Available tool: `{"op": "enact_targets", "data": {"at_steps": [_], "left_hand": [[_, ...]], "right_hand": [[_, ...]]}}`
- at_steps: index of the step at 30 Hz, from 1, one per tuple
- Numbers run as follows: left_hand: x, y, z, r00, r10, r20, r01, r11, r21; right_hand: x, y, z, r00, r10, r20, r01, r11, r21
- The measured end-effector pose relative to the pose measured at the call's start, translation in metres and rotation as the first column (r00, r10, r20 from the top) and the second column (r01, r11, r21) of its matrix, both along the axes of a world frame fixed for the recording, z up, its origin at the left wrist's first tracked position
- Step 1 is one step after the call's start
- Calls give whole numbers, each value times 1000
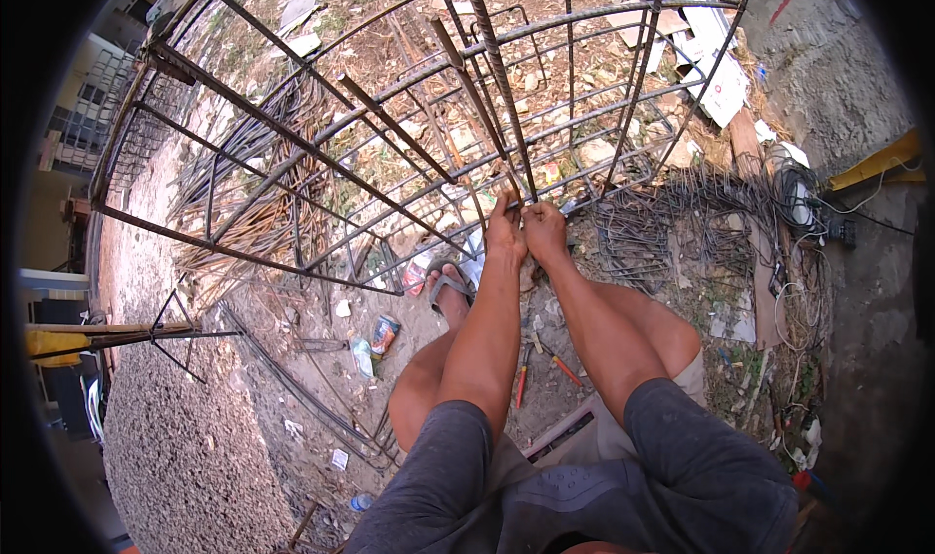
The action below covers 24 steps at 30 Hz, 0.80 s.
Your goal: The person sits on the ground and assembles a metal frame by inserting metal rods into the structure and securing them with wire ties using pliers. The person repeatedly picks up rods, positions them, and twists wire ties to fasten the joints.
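Observation:
My left hand [504,231] and my right hand [543,232] are side by side at the near edge of a rebar cage [390,94], where upright ribbed bars meet a crosswise bar. The fingers of my left hand are closed by the foot of a steel bar [495,57]. My right hand is curled up next to it, its fingertips against the same joint. Whatever is pinched in either hand is too small or hidden to make out. Below my forearms, a red-handled hand tool [522,377], like pliers, lies on the dirt between my legs.
Loose rebar [268,179] is heaped at the left. Tangled thin steel rods [682,225] lie at the right, by a cable and a power strip [801,208]. A gravel pile [180,447] is at the lower left. Crumpled wrappers [384,334] litter the ground near my sandalled foot [450,296].

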<state>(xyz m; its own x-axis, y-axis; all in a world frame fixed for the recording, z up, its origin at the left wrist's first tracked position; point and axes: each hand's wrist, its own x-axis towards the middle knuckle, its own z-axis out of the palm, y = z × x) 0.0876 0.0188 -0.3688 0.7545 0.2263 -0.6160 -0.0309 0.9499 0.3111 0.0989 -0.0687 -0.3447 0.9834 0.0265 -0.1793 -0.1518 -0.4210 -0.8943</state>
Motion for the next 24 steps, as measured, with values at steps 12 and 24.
{"op": "enact_targets", "data": {"at_steps": [12,24], "left_hand": [[-2,1,-6,999,-38,21,35,992,123],[-3,7,1,991,-115,65,116,993,-15]], "right_hand": [[-6,1,37,977,171,130,-114,926,-361],[-8,11,55,975,183,125,-106,880,-462]]}}
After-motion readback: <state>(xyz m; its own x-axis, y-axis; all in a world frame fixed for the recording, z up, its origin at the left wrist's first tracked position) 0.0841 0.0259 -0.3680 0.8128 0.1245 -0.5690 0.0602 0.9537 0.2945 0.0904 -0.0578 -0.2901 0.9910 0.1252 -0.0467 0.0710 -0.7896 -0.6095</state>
